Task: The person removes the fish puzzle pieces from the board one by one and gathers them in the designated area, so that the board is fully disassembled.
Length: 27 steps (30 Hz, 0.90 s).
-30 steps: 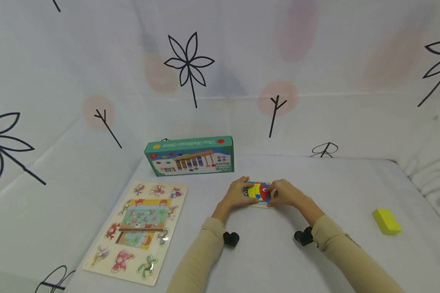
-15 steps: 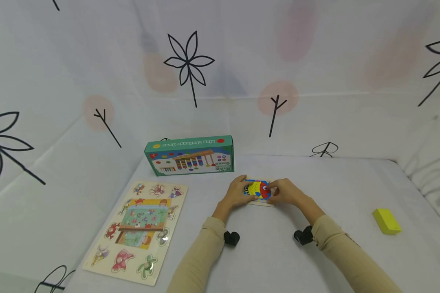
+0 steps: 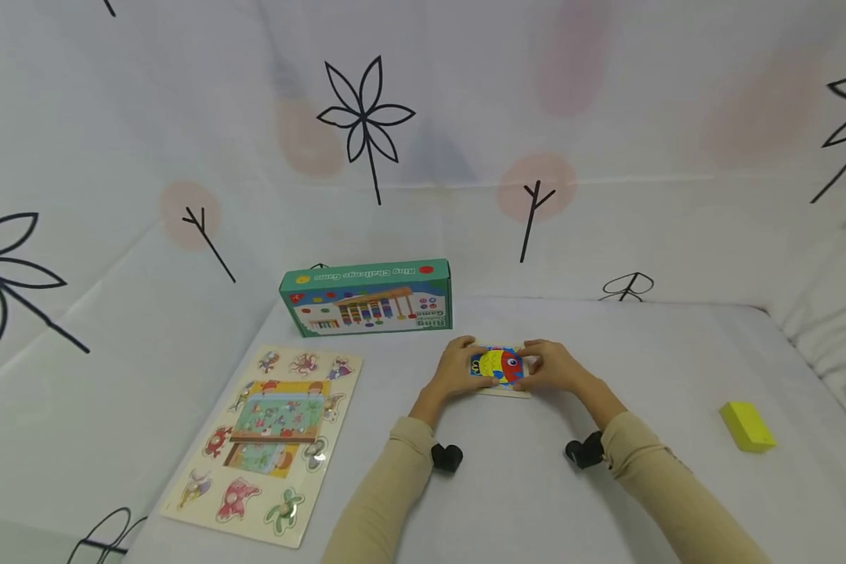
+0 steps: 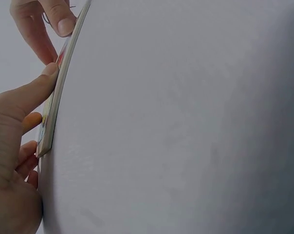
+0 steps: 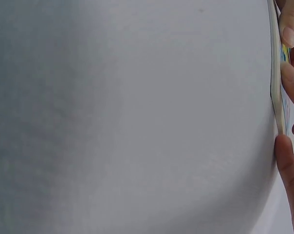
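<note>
A small wooden puzzle board (image 3: pixel 500 366) with a bright fish picture, yellow body and red head, lies on the white table. My left hand (image 3: pixel 454 370) grips its left end, thumb at the near side and fingers at the far side. At the right end my right hand (image 3: pixel 553 366) holds it between thumb and fingers. The left wrist view shows the board's pale edge (image 4: pixel 49 124) with the left thumb on its top face. The right wrist view has the board edge-on (image 5: pixel 277 73), fingers on it. The fingers cover both ends of the picture.
A large sea-animal peg board (image 3: pixel 266 487) lies to the left, with picture panels (image 3: pixel 278 415) on top. A green Ring Challenge Game box (image 3: pixel 374 305) stands at the back. A yellow block (image 3: pixel 747 427) sits on the right.
My right hand's fingers have shifted from the fish's head to the board's right end, uncovering more of the red head. The left hand stays on the left end.
</note>
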Tool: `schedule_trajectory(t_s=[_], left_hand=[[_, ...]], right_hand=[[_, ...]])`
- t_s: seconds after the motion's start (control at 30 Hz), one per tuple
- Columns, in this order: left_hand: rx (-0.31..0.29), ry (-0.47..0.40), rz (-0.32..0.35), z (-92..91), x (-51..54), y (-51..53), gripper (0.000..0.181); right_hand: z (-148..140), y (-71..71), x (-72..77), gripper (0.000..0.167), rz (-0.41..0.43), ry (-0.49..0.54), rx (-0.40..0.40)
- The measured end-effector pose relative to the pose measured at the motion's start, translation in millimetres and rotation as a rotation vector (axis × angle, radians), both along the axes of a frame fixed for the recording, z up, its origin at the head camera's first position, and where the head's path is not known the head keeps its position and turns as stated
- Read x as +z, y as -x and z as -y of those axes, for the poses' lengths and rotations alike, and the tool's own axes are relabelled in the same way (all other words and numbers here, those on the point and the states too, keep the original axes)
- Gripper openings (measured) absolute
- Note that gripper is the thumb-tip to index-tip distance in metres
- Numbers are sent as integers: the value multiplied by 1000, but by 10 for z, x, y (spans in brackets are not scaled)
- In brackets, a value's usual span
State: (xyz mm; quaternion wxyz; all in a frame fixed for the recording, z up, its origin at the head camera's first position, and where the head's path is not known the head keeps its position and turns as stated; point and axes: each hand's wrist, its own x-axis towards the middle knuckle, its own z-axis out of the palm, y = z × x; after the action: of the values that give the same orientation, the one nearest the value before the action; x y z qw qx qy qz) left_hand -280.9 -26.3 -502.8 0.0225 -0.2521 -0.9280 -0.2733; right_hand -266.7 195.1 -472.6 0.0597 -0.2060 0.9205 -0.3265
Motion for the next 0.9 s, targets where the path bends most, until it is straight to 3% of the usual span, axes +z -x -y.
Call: schedule_trajectory(t_s=[0.4, 0.63, 0.9], left_hand=[[16, -22, 35, -11, 22, -20, 60], [20, -21, 43, -4, 35, -39, 60], [19, -23, 54, -2, 45, -40, 59]], right_hand=[[29, 17, 66, 63, 62, -40, 15], [66, 13, 85, 59, 33, -73, 51], [20, -5, 95, 58, 66, -14, 19]])
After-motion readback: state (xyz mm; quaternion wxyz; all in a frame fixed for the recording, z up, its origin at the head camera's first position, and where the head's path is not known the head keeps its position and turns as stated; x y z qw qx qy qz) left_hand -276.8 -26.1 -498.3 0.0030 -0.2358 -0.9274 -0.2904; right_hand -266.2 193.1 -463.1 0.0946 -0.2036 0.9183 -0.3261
